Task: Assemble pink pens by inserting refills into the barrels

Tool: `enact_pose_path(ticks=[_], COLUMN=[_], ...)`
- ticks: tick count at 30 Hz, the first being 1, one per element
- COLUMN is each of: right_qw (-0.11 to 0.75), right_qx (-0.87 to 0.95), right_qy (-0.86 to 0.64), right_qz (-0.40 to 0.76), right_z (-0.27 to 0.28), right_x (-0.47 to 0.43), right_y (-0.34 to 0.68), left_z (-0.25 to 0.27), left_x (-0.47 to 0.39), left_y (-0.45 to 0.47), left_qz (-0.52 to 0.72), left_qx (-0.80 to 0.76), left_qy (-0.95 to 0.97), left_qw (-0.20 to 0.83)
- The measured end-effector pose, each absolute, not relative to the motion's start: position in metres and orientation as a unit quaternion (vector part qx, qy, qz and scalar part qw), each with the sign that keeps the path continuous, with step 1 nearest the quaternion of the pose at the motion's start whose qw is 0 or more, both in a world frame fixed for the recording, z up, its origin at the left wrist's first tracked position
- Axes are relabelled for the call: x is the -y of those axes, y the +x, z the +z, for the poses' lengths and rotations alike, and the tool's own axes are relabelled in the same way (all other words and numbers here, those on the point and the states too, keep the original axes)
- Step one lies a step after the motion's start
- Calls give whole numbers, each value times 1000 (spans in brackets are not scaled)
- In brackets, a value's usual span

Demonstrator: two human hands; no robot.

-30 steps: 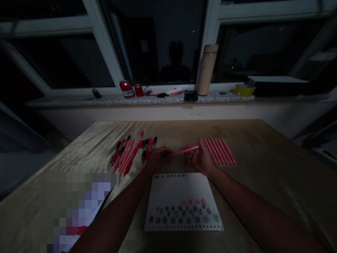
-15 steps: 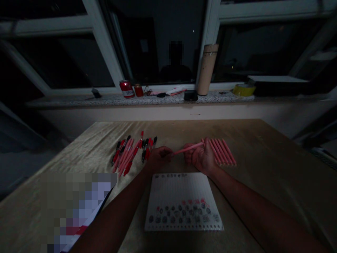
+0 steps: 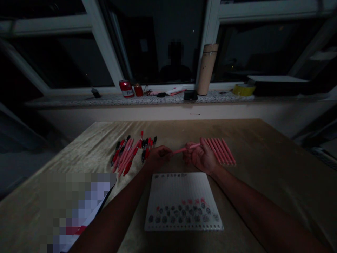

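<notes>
Head view: you had one pink pen (image 3: 181, 150) strung between left hand (image 3: 160, 156) and right hand (image 3: 201, 157), seemingly lifted off the table (image 3: 263, 196), just past the far edge of the notebook (image 3: 179, 189).

Progress, my read: partway. A row of pink pens (image 3: 221, 151) already lay side by side at right, fairly even. Exact count no good, since your right hand covered part of the near side. The held pen was not in that row. More pinks sat in the mixed pile of pens (image 3: 125, 158) at left, tangled with red and black ones, so that side looked unsorted. The small cluster of red and black pens (image 3: 150, 143) beside your left hand showed no pink that I could make out.

Grip: left thumb and fingers pinched together on the pen's left end; right fingers curled under it, thumb pressed at its right end. Both clamped on it.

Axis: mostly sideways, right end farther from you and raised in view, left end nearer. That put it roughly crosswise to the row, whose pens slanted from far-left to near-right. Couldn't tell which end was the tip.
</notes>
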State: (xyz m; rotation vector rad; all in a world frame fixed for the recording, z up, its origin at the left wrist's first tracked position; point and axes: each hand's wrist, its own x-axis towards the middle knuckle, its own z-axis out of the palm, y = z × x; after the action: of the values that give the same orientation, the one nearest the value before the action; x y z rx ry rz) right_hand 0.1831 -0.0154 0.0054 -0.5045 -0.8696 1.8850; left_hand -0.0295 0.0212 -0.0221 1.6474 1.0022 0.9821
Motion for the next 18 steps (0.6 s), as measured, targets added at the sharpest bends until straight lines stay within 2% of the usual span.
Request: enact_pose_path(ticks=[4,12,18], right_qw=[485,462,446], right_qx=[409,591,560], right_qy=[-242,-370,-384], right_qz=[734,547,583], right_z=[3,21,29], right_x=[15,10,35], right_y=[177,175,197], left_z=[-19,-13,-17], left_x=[-19,-13,-13], left_y=[-28,-24,-24], left_qz=[392,374,303], left_qx=[-416,-406,-397], left_qy=[675,696,781], left_qw=[467,459,374])
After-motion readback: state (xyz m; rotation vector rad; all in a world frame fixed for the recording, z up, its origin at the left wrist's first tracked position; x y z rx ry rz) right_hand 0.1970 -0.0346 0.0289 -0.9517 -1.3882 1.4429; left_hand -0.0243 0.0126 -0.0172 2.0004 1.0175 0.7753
